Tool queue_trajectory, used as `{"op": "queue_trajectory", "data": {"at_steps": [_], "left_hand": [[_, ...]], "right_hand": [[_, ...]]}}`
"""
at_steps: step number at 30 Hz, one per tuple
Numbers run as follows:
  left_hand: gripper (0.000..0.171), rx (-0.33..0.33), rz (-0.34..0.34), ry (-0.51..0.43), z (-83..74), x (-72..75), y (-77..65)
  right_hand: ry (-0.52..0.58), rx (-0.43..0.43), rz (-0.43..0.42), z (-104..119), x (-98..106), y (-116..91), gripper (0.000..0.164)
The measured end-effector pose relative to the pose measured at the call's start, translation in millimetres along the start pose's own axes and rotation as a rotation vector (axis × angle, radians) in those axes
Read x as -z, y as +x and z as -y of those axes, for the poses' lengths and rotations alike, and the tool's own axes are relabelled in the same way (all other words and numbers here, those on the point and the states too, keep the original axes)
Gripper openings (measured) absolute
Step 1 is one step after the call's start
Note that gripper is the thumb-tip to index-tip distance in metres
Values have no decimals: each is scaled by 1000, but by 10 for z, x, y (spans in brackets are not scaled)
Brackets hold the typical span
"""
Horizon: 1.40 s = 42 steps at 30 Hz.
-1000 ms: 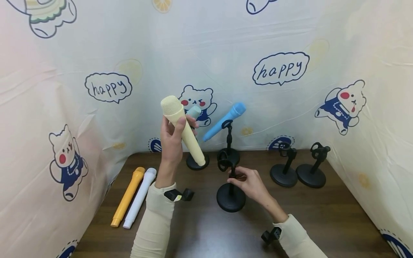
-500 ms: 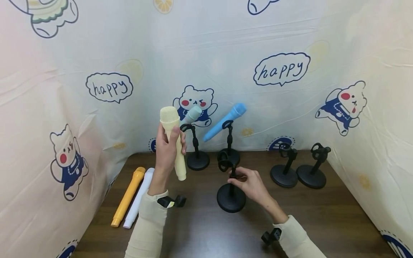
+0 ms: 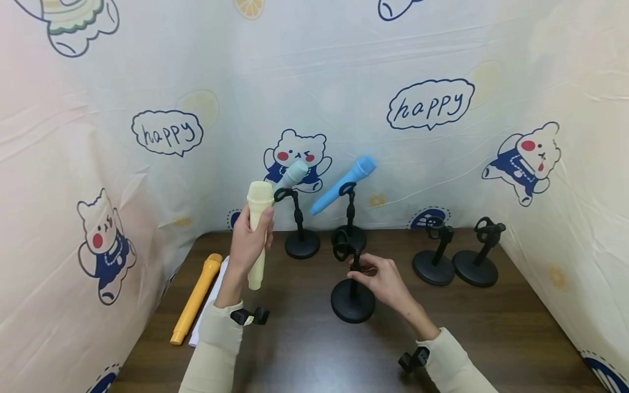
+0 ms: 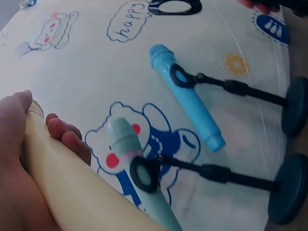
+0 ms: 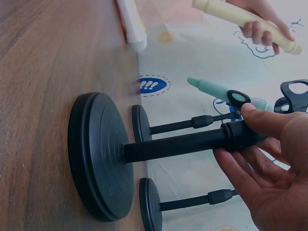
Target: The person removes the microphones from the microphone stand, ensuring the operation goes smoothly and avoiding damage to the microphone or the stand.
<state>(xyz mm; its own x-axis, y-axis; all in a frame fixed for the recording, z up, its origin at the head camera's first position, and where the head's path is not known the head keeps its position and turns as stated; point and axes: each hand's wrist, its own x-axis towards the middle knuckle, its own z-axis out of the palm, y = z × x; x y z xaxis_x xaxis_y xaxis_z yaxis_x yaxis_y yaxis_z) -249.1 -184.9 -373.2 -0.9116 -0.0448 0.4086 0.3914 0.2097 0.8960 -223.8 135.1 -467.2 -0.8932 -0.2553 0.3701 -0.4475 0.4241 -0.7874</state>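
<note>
A cream-yellow microphone [image 3: 257, 229] is gripped in my left hand [image 3: 247, 240], held nearly upright above the table with its mesh head on top. My right hand [image 3: 383, 279] pinches the post of a black microphone stand [image 3: 352, 301], whose round base is on the table near the middle. The right wrist view shows thumb and fingers around the stand's collar [image 5: 236, 134], just below the ring clip. Behind, a mint-green microphone [image 4: 144, 173] and a blue microphone [image 4: 190, 101] each sit tilted in the ring clip of their own black stand.
On the left lie an orange microphone [image 3: 196, 299] and a white microphone [image 3: 206, 305], the latter partly hidden by my left arm. Two more black stands [image 3: 432, 267] with bare clips stand at the back right. A patterned curtain [image 3: 314, 82] rises behind and beside the brown table [image 3: 304, 349].
My left hand has moved down and to the left with the cream-yellow microphone, which has turned from slanted to nearly upright. My right hand and its stand have stayed in place.
</note>
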Motion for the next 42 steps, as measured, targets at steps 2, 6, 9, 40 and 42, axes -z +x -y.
{"op": "queue_trajectory", "data": {"at_steps": [2, 6, 9, 40, 42], "left_hand": [[38, 32, 5, 22, 46, 40, -14], [43, 85, 11, 67, 141, 131, -66], [45, 124, 19, 102, 218, 206, -103], [69, 338, 77, 602, 919, 651, -350], [70, 333, 73, 630, 980, 657, -373]], "right_hand": [[1, -6, -2, 1, 4, -1, 21], [1, -12, 0, 4, 6, -1, 22], [-1, -11, 0, 4, 4, 3, 22], [4, -27, 1, 4, 5, 3, 22], [6, -29, 2, 4, 6, 4, 22]]}}
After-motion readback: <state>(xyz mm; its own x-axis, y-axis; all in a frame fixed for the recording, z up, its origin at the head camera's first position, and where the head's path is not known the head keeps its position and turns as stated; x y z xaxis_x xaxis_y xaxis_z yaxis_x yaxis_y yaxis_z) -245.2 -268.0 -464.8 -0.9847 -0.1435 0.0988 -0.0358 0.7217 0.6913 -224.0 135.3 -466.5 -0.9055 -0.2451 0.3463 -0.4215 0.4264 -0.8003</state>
